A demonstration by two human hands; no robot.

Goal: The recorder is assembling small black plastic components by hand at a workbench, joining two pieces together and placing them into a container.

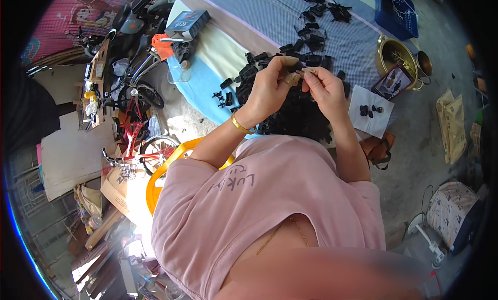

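My left hand [271,86] and my right hand [326,86] meet over the table, fingertips pinched close together. Between them is something small and dark, too little to name. Tan coverings seem to wrap some of the fingertips. A gold bangle [241,123] circles my left wrist. Below and around both hands spreads a heap of black plastic parts [293,116], partly hidden by my hands and arms. A few small black pieces [367,112] lie on a white sheet [358,124] to the right of my right hand.
More black parts [316,12] lie farther up the patterned tablecloth [228,20]. A blue box [188,23] stands at the left edge. A blue basket [397,15] and a brass-coloured pot [385,53] are at the right. A yellow chair [155,188] and a red bicycle [134,136] stand left.
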